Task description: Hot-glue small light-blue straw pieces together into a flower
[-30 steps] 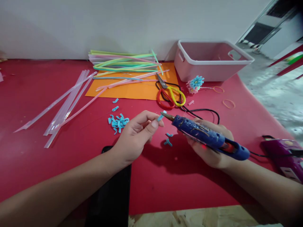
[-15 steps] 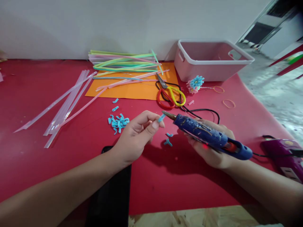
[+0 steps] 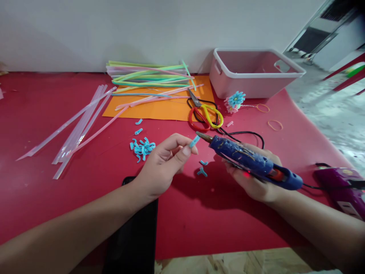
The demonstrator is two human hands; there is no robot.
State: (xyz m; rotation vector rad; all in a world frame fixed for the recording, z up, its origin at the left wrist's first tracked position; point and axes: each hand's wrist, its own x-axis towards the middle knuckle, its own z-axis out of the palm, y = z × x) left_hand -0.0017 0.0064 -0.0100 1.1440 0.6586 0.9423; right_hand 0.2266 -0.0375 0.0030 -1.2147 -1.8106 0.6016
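Observation:
Between thumb and forefinger, my left hand [image 3: 168, 163] pinches a short light-blue pipe cleaner piece [image 3: 194, 142]. My right hand [image 3: 253, 179] is wrapped round a blue hot glue gun [image 3: 245, 156], whose metal nozzle points left. The nozzle tip is at the upper end of the pinched piece; whether they touch I cannot tell. A red light glows on the gun's underside. Left of my left hand lies a heap of bent blue pipe cleaner pieces [image 3: 143, 148]. A few more blue bits [image 3: 202, 172] lie on the table between my hands.
Scissors [image 3: 207, 114] with red and yellow handles lie on orange paper [image 3: 131, 111] beside coloured pipe cleaners [image 3: 151, 78]. Clear glue sticks [image 3: 82, 129] are at left. A pink bin [image 3: 251, 85], a pipe cleaner flower [image 3: 236, 99], a purple power strip [image 3: 339, 186] and a black phone [image 3: 131, 236] surround my hands.
The glue gun has shifted slightly, its nozzle tip rising a little to the upper end of the blue piece. My left hand has hardly moved.

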